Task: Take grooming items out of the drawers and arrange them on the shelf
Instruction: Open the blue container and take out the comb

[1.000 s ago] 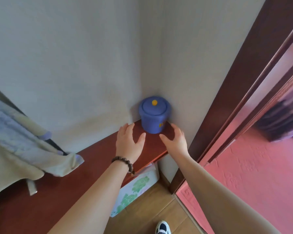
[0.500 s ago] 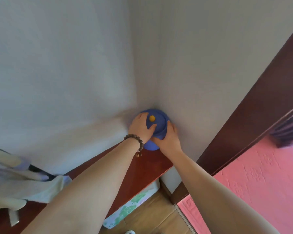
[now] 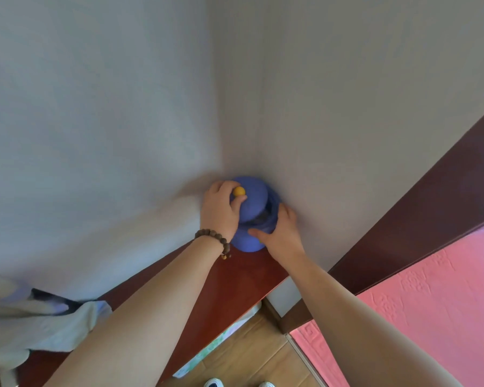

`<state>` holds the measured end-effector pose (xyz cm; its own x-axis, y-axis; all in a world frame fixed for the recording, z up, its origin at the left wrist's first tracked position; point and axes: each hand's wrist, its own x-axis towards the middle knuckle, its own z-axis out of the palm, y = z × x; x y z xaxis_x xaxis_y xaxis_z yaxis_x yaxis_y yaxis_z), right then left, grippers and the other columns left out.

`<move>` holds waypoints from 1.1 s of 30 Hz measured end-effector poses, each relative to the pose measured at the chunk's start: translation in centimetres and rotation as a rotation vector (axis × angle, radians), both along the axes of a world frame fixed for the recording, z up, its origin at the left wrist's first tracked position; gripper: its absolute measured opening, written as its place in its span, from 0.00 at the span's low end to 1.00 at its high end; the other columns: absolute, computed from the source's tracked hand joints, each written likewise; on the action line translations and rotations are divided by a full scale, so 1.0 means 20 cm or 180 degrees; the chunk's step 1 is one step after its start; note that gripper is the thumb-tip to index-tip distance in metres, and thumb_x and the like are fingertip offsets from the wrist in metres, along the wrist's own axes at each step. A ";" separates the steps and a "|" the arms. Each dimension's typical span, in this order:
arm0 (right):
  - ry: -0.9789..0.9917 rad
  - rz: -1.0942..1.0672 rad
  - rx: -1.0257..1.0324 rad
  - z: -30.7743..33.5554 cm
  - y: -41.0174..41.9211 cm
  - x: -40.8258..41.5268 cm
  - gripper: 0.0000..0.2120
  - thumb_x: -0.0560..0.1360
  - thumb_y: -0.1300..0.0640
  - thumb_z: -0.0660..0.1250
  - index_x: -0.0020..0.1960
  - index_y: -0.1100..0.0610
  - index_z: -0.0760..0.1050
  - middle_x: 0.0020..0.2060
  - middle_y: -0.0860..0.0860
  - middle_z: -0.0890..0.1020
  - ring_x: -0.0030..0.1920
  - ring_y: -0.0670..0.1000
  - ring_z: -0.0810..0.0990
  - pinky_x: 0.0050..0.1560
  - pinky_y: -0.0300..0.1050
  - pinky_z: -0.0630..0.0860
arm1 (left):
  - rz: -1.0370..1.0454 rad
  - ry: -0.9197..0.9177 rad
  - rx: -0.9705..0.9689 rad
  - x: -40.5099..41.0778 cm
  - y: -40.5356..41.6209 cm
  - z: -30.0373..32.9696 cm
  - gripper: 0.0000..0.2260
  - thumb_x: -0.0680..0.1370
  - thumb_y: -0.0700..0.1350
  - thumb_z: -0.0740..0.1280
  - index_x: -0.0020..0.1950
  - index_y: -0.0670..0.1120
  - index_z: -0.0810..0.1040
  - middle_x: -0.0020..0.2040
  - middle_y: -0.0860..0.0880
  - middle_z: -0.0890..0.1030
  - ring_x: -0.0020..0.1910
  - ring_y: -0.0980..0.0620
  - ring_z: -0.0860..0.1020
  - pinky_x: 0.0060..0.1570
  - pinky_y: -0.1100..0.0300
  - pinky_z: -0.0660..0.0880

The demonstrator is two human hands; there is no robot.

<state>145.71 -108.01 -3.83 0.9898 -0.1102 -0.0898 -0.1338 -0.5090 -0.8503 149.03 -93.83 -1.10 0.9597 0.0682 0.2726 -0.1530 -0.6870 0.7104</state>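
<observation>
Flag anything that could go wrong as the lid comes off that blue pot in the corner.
1. The lid is tilted with a gap open on the right; the left hand holds it by the rim beside the yellow knob, so it might slip.
2. The right hand alone steadies the blue pot, which could tip or scrape the walls.
3. The pot stands near the front edge of the shelf; a jerk might send it off.
</observation>
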 end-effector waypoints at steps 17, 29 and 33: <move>0.0151 0.0032 -0.0240 0.01 0.01 -0.02 0.46 0.69 0.51 0.75 0.76 0.61 0.53 0.73 0.55 0.59 0.72 0.52 0.62 0.70 0.42 0.61 | 0.0911 0.1048 0.0463 -0.59 0.48 -0.49 0.10 0.76 0.48 0.68 0.55 0.47 0.80 0.60 0.48 0.78 0.60 0.45 0.74 0.46 0.51 0.76; 0.0167 0.0039 -0.0239 0.00 0.00 -0.01 0.45 0.69 0.50 0.75 0.76 0.60 0.53 0.73 0.54 0.59 0.72 0.52 0.63 0.69 0.44 0.64 | 0.0147 0.0005 0.0035 -0.37 0.27 -0.27 0.14 0.76 0.45 0.69 0.60 0.42 0.78 0.57 0.46 0.79 0.57 0.49 0.75 0.59 0.62 0.68; 0.0067 0.0042 -0.0152 0.00 0.00 -0.01 0.43 0.69 0.50 0.75 0.75 0.60 0.56 0.71 0.54 0.62 0.70 0.51 0.65 0.65 0.41 0.66 | -0.0794 -0.0194 -0.0042 -0.12 0.09 -0.02 0.09 0.77 0.43 0.68 0.56 0.45 0.79 0.52 0.52 0.80 0.51 0.58 0.75 0.53 0.67 0.70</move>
<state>145.43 -108.05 -3.83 0.9892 -0.1017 -0.1055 -0.1443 -0.5508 -0.8220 146.58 -92.10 -1.48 0.9291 -0.1645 0.3312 -0.3593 -0.6133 0.7034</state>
